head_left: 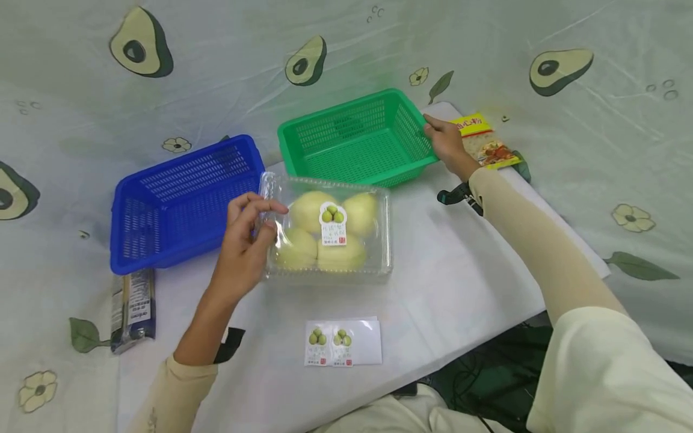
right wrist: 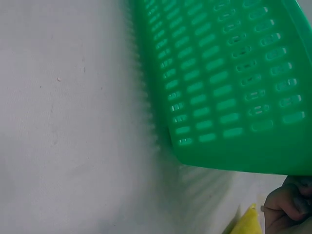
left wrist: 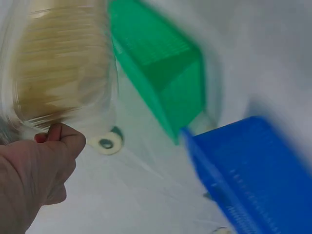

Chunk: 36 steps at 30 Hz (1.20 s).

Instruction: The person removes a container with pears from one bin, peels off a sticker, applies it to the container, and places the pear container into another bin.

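A clear plastic clamshell box (head_left: 335, 273) with several round pale-yellow fruits (head_left: 342, 251) inside stands out in the head view. On its lid is a white label (head_left: 333, 231) with green fruit printed on it. My left hand (head_left: 246, 246) pinches the box's left edge; the left wrist view shows its curled fingers (left wrist: 63, 139) at the rim. Behind the box is a green slotted basket (head_left: 352, 150) with nothing in it. My right hand (head_left: 448, 143) grips that basket's right rim, and only part of this hand shows in the right wrist view.
A blue slotted basket (head_left: 200, 222) sits left of the box. Near the table's front lies a white sheet (head_left: 367, 343) bearing two fruit labels. A yellow-topped food packet (head_left: 487, 141) is beyond my right hand; a dark packet (head_left: 135, 307) lies by the blue basket.
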Motion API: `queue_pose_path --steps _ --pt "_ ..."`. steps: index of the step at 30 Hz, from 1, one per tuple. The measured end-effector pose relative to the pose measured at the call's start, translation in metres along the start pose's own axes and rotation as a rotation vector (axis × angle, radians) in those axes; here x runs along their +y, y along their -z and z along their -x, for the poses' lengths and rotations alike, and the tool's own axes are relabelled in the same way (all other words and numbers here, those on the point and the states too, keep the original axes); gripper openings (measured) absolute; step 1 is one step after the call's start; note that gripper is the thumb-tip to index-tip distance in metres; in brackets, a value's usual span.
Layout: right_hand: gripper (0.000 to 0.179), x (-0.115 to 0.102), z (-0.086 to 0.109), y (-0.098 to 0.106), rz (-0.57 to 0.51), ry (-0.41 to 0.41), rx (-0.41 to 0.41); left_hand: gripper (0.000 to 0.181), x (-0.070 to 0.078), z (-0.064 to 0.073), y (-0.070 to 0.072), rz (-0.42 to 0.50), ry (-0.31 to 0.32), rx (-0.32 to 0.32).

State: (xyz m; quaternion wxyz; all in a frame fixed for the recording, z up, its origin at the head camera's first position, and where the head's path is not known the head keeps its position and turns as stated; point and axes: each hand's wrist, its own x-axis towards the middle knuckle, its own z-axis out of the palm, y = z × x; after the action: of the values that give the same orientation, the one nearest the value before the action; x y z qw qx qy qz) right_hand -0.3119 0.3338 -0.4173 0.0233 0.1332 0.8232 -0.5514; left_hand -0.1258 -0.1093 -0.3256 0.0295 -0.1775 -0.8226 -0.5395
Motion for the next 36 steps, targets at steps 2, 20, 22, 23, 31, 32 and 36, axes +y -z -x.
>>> queue_pose_path --steps 2,20,22,23,31,32,36 --pt "0.055 -0.001 0.000 -0.001 0.005 -0.005 0.003 0.030 0.012 -0.031 0.003 0.053 0.005 0.013" --pt "0.054 0.023 0.021 -0.049 -0.009 0.074 0.013 0.042 -0.060 -0.207 -0.057 0.146 0.421 0.100" --pt "0.054 0.024 0.025 -0.054 -0.013 0.073 0.006 0.042 -0.072 -0.207 -0.061 0.065 0.465 0.090" --pt "0.054 0.024 0.026 -0.057 -0.012 0.072 -0.001 0.043 -0.078 -0.206 -0.061 0.035 0.486 0.079" --pt "0.053 0.011 0.035 -0.067 -0.020 0.114 -0.020 0.045 -0.098 -0.188 -0.052 -0.092 0.605 -0.064" --pt "0.053 0.008 0.034 -0.066 -0.018 0.115 -0.020 0.043 -0.097 -0.187 -0.049 -0.103 0.614 -0.094" --pt "0.052 0.000 0.031 -0.063 -0.007 0.112 -0.014 0.039 -0.090 -0.188 -0.038 -0.192 0.632 -0.228"
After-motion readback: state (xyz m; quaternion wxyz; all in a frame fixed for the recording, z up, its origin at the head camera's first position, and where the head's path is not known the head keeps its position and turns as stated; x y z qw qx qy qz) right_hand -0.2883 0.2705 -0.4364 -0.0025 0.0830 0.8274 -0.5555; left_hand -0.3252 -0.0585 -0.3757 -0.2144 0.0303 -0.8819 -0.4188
